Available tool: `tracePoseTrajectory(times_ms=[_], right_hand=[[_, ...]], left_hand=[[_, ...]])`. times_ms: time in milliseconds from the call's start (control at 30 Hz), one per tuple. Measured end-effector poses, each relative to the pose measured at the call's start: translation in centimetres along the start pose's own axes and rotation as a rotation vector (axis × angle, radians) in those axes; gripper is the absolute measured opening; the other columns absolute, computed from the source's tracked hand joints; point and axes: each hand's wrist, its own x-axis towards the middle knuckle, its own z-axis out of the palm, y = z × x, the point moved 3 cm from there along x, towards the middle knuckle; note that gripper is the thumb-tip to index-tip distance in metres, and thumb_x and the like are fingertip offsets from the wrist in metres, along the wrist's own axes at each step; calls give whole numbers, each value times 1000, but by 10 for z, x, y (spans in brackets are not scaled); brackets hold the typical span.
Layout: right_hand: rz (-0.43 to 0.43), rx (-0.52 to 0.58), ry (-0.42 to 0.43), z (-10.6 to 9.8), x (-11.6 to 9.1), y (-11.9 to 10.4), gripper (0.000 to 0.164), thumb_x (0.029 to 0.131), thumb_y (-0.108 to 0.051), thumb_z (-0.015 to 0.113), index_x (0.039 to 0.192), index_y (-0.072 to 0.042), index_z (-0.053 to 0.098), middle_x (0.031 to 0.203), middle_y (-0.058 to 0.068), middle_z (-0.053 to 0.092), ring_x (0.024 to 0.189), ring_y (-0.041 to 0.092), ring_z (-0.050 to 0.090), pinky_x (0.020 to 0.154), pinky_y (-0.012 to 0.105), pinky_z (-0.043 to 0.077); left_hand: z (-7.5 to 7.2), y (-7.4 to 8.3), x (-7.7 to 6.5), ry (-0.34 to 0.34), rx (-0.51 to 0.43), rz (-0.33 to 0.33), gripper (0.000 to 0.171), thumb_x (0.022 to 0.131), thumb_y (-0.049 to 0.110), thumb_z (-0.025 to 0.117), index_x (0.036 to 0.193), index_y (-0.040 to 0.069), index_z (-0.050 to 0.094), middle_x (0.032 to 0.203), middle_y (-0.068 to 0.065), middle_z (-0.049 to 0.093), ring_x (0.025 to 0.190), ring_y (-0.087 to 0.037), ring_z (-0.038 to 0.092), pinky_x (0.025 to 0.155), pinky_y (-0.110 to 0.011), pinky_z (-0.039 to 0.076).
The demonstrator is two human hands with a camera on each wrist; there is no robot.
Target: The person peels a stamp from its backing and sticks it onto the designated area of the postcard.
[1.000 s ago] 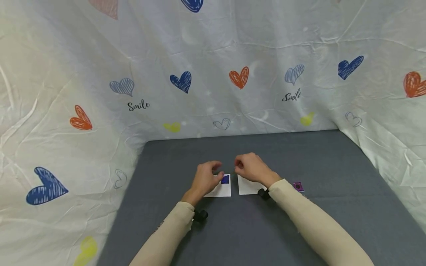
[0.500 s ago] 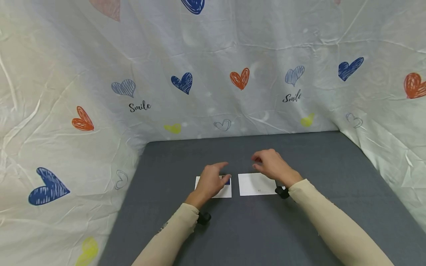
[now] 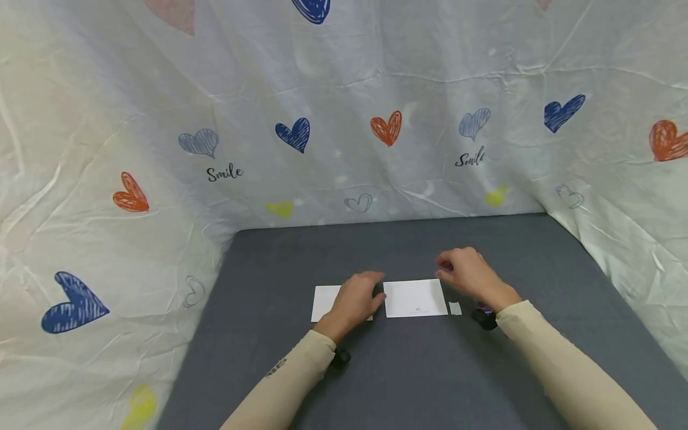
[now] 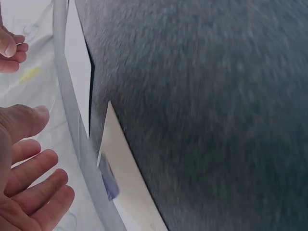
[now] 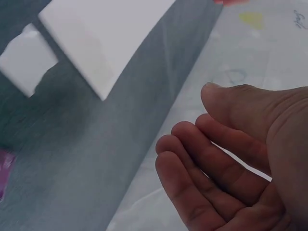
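My left hand [image 3: 352, 301] hovers over the right part of the left white card [image 3: 325, 296], fingers extended and nothing held. A small blue-purple patch [image 4: 109, 182] on that card shows in the left wrist view; the hand hides it in the head view. The right white card [image 3: 415, 298] lies beside it, with a tiny mark near its lower edge. My right hand [image 3: 473, 275] is raised beyond a small white paper piece [image 3: 455, 308], its fingers loosely bent and holding nothing in the right wrist view [image 5: 226, 168]. A purple piece [image 5: 6, 171] lies near it, partly hidden by the wrist in the head view.
Everything lies on a dark grey table [image 3: 398, 370]. A white sheet [image 3: 333, 71] printed with hearts hangs behind the table and along its sides. Black wrist cameras sit under both wrists.
My right hand has moved right, from above the gap between the cards, uncovering the right card and the small paper piece. My left hand has shifted slightly right, covering the blue-purple patch.
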Motion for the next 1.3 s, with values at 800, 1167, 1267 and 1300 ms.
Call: tracePoseTrajectory(times_ms=[800,1167,1267,1300], right_hand=[[63,-69,-26,6,-53,55,24,94,-9,83,115,3,79,106,17,81,96,34,76,85,54,62],[64,-110,-26,17,-63,64,14,90,-7,86,101,-2,78,93,11,78,86,29,73,78,54,60],[56,-128,-6,20,-64,66,13,89,-6,86,97,-3,78,91,10,78,84,29,73,76,54,60],[54,-133,-1,21,-64,66,12,88,-6,86,97,-3,78,91,10,77,84,29,73,76,54,60]], left_hand=[[30,14,7,-124,179,129,38,96,25,86,130,9,77,122,-7,80,109,-23,76,92,-42,63],[29,16,5,-137,188,154,29,96,22,85,121,9,79,125,-7,80,117,-23,76,98,-39,62],[29,15,5,-143,181,149,29,97,22,85,122,9,79,127,-7,80,119,-23,75,100,-39,61],[29,15,6,-141,182,150,29,97,22,85,122,9,79,127,-7,80,120,-23,75,100,-39,61]])
